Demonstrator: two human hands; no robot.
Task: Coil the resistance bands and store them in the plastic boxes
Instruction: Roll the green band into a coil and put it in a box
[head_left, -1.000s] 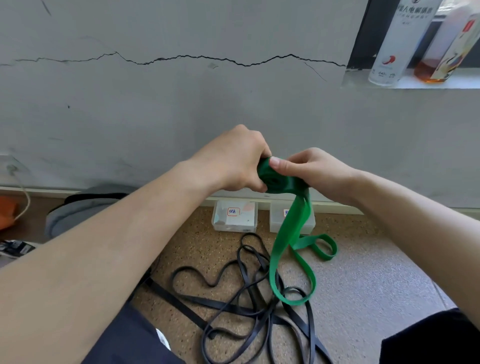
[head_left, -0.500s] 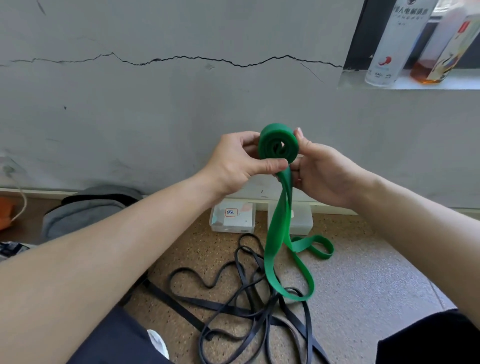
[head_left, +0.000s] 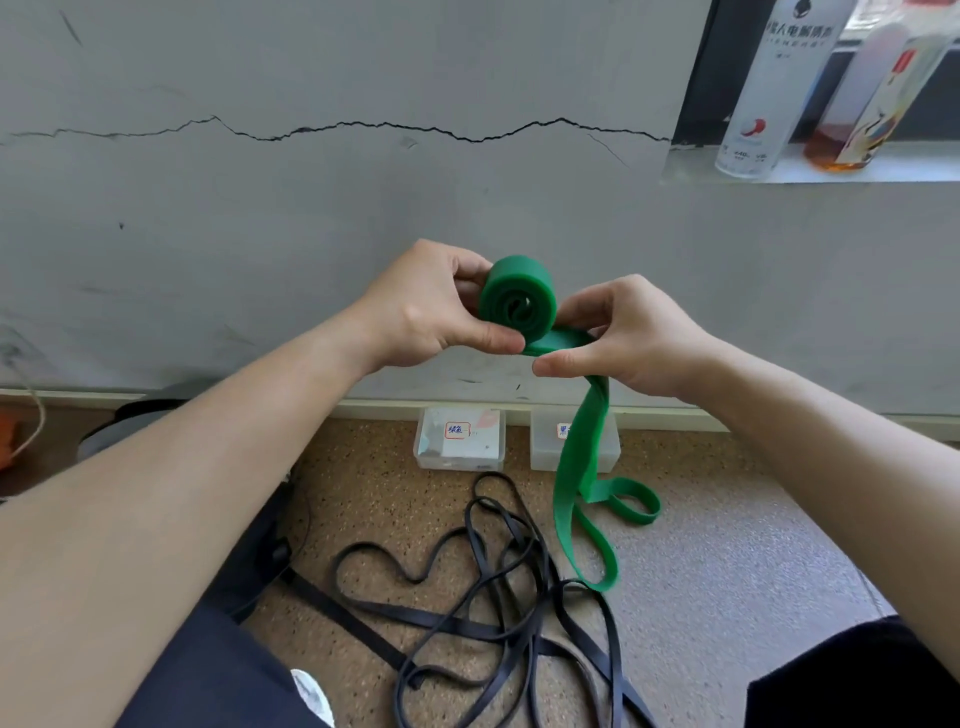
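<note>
Left hand (head_left: 426, 306): fingers (head_left: 467, 267) clamped round the green coil (head_left: 517, 301), held in the air, its core facing me.
Right hand (head_left: 634, 332): pinching the loose strip (head_left: 582, 457) just right of the coil.
Strip's run: from under the coil rightward, then down to the floor (head_left: 727, 545).
Next turn, I judge: rolls toward my right.

green band (head_left: 519, 301), black bands (head_left: 498, 613), speckled floor (head_left: 374, 499)

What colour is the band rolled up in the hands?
Plain bright green, no pattern: the wide rubber resistance band, seen in the head view.
</note>
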